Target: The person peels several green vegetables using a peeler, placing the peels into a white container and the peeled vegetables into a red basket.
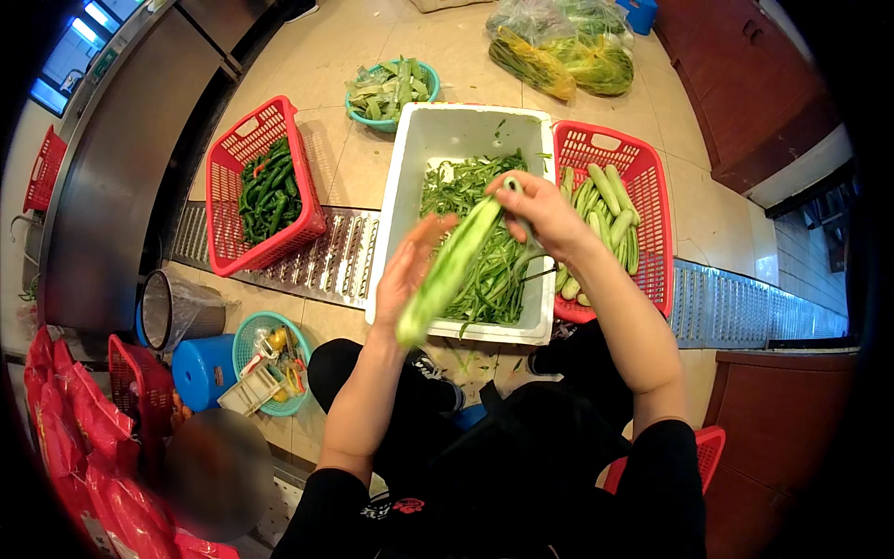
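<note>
My right hand [541, 213] holds the upper end of a long, pale green, partly streaked gourd [447, 269], along with a pale green-handled tool [532, 250], seemingly a peeler, whose dark end points down. The gourd slants down to the left, its lower end blurred. My left hand [408, 269] is beside the gourd on its left, blurred, fingers apart; whether it touches the gourd is hard to tell. Beneath both hands stands a white foam box [457, 128] with green peelings [489, 286] inside. Right of it, a red plastic basket [653, 230] holds pale green gourds [604, 189].
A red basket [307, 237] of green peppers [271, 192] stands left, over a metal floor grate [342, 251]. Beyond are a teal bowl [377, 124] of peelings and bagged vegetables [580, 63]. Lower left: a bin [164, 311], blue stool [202, 370] and teal basket [244, 339].
</note>
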Available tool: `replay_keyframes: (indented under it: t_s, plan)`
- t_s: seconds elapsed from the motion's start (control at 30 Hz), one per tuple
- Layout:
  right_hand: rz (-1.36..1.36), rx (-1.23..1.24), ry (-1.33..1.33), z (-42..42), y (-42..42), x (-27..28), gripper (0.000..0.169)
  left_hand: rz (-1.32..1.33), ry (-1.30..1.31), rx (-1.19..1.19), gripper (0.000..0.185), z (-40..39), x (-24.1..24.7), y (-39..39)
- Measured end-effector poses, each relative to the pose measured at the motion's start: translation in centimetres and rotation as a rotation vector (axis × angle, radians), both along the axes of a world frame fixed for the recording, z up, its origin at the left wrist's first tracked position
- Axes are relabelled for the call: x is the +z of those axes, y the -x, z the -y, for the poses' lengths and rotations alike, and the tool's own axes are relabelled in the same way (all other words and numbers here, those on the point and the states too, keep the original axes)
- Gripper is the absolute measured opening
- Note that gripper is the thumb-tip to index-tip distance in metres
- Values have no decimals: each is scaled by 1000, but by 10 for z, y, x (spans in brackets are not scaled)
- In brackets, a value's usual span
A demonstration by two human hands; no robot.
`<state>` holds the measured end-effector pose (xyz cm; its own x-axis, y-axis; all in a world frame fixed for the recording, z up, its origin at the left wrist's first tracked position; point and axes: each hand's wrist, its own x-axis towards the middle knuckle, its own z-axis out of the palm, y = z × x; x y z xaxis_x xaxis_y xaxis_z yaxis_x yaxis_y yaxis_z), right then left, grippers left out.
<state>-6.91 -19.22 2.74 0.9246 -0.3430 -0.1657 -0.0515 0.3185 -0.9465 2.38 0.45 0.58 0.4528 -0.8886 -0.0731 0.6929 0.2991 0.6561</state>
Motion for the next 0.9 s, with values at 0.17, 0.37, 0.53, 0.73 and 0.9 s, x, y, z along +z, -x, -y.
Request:
replay_keyframes:
  t_s: [0.17, 0.37, 0.53, 0.73, 0.9]
  plan:
    - [-47, 207, 479, -20, -2, 13, 16, -140, -41, -324, 47, -1, -10, 8]
    - [264, -399, 85, 10, -3, 36, 22, 171, -302, -91, 38, 1, -14, 11]
    - [201, -354, 162, -1, -11, 29, 16, 220, -337, -100, 41, 3, -18, 17]
    - [129, -212, 63, -8, -12, 35, 13, 434, -420, 21, 51, 4, -23, 19]
    - [194, -488, 259, 2, -19, 33, 13, 715, -540, 50, 56, 7, -21, 22]
